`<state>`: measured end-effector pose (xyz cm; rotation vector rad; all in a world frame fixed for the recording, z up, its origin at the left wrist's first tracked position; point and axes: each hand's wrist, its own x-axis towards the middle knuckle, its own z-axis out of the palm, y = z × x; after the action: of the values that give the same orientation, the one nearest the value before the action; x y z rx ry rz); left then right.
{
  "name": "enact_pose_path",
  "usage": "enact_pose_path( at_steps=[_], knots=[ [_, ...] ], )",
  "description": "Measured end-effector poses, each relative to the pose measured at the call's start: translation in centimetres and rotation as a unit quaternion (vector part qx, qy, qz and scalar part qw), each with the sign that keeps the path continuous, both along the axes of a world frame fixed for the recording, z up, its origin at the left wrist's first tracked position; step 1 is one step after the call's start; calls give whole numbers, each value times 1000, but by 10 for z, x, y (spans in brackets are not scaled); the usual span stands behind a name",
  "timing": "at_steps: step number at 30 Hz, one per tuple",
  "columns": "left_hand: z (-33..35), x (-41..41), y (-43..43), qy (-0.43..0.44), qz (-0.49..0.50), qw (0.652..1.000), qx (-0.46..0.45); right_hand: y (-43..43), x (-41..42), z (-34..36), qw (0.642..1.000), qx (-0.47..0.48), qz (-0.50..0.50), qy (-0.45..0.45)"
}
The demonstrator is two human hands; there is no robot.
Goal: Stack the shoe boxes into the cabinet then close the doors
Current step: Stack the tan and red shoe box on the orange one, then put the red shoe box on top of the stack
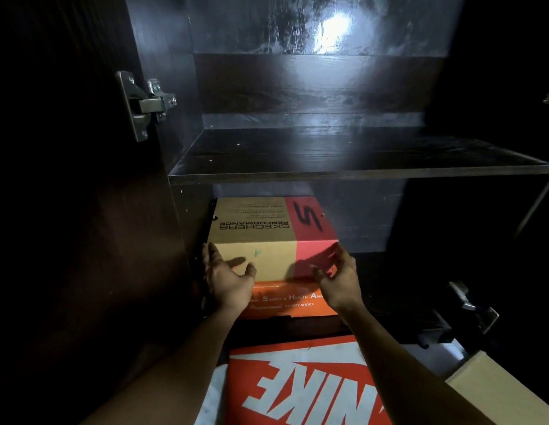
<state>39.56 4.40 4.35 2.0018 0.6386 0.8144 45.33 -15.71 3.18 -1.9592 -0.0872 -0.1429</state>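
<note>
A tan and red Skechers shoe box [267,231] sits on top of an orange safety-shoes box [285,302] at the left of the dark cabinet's lower compartment. My left hand [225,279] is open just in front of the tan box's left front corner. My right hand [337,279] is open by its right front corner, fingers spread. Neither hand grips the box. An orange and white Nike box [303,384] lies on the floor in front of the cabinet, between my forearms.
A dark shelf [343,170] spans the cabinet above the boxes, bare on top. The left door [67,210] stands open with a metal hinge [144,102]. A plain tan box [506,384] lies at the lower right. Another hinge [472,308] shows at the right.
</note>
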Motion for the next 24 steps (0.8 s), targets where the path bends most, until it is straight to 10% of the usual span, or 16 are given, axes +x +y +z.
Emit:
enact_pose_path(
  at_steps=[24],
  knots=[
    [-144,-241,-38,193,-256,947,-24,-125,-226,-92,957,-240,-14,164]
  ],
)
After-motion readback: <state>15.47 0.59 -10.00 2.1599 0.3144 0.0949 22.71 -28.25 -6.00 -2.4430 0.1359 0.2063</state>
